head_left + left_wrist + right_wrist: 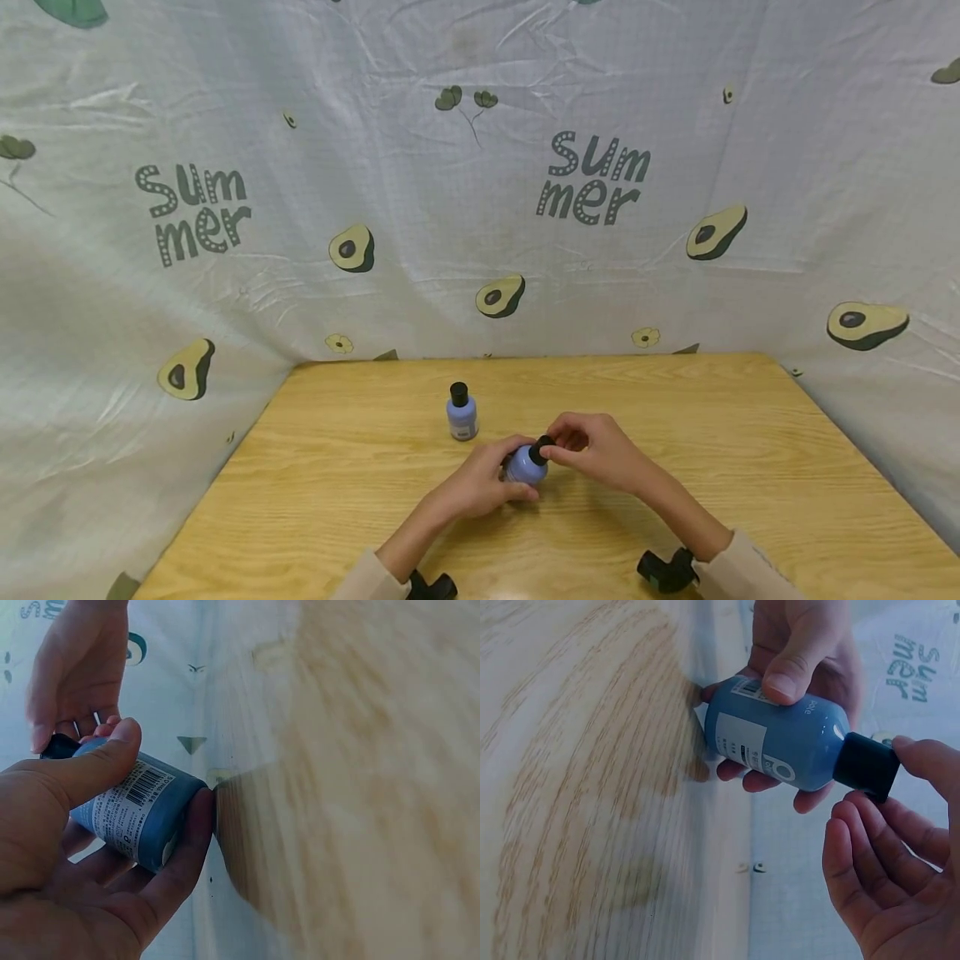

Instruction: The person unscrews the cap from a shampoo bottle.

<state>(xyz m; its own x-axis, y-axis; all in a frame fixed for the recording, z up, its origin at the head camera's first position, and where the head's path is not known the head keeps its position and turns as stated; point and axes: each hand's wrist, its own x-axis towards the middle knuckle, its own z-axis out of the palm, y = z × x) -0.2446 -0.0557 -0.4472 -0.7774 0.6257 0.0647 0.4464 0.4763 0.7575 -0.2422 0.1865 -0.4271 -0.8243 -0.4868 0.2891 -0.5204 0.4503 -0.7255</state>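
A small blue bottle [527, 466] with a white label and barcode lies tilted in my left hand [480, 481], which grips it round the body with the thumb on top. Its black cap [866, 766] points toward my right hand [597, 451]. The thumb and fingertips of that hand pinch the cap, as the right wrist view shows. In the left wrist view the label [133, 796] faces the camera, while the cap is partly covered by my left thumb. A second blue bottle [462, 419] with a black cap stands upright on the table, behind my left hand.
The wooden table [360, 467] runs back to a pale hanging cloth [420, 208] printed with avocados and the word "summer". The cloth also encloses the left and right sides. Black devices [666, 571] sit at both wrists, by the beige sleeves.
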